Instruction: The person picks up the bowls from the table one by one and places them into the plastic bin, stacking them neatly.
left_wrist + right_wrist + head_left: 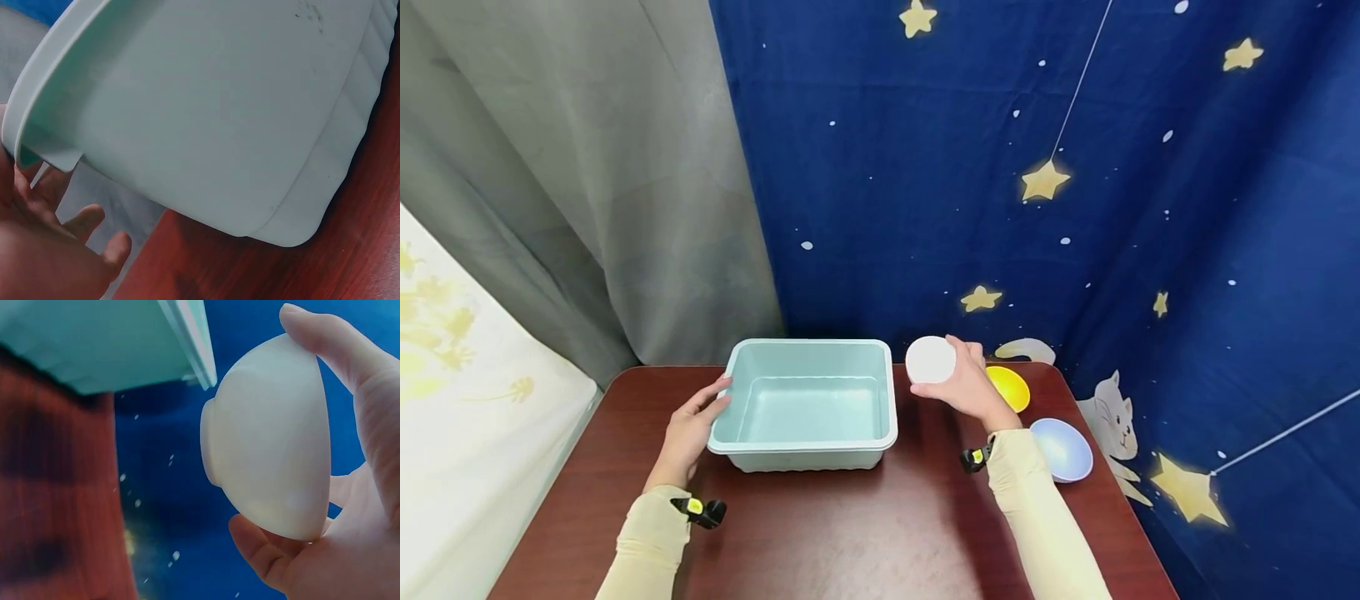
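Observation:
A pale blue-green plastic tub (805, 446) stands on the table. At its left rim is my left hand (688, 429), gripping the edge; in the left wrist view some fingers (115, 250) hang free beside the tub wall (219, 125). My right hand (966, 387) holds a white bowl (931, 360) in the air, just right of the tub. In the right wrist view the bowl (272, 437) is tipped on its side, its foot facing the tub, with the thumb (325, 337) and fingers (262, 547) at opposite sides of its rim.
A yellow bowl (1011, 387) sits behind the right wrist. Nearer, beside the right forearm, a light blue bowl (1062, 450) lies close to the right edge of the brown table (842, 533). Grey (587, 167) and star-patterned blue curtains (925, 183) hang behind.

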A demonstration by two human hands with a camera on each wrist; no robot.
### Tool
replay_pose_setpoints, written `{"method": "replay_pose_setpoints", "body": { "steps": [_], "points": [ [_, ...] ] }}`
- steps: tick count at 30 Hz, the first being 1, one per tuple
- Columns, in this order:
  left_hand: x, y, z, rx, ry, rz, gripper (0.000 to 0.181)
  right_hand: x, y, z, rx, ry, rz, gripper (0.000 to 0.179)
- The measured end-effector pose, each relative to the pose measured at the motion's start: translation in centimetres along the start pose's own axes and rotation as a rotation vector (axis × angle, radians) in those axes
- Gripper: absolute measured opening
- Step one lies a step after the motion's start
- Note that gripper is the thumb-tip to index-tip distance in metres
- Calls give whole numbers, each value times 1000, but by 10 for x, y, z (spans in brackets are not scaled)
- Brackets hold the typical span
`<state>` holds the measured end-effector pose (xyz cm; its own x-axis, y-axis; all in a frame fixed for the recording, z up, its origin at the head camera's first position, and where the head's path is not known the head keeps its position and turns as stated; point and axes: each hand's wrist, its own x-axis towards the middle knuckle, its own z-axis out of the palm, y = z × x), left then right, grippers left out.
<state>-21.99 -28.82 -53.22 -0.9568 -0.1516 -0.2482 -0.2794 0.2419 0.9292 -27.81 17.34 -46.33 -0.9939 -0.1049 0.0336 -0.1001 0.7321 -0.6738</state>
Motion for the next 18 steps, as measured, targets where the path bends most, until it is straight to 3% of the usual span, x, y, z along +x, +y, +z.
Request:
{"method": "replay_pose_setpoints", "body": {
  "steps": [6, 13, 18],
  "points": [
    [0, -1, 6, 1, -7, 16, 59, 10, -19, 2, 8, -10, -42, 124],
    [4, -6, 8, -101, -67, 40, 60, 17, -38, 5, 25, -38, -88, 120],
    [9, -8, 9, -107, -43, 65, 60, 22, -47, 10, 18, -51, -101, 116]
  ]
}}
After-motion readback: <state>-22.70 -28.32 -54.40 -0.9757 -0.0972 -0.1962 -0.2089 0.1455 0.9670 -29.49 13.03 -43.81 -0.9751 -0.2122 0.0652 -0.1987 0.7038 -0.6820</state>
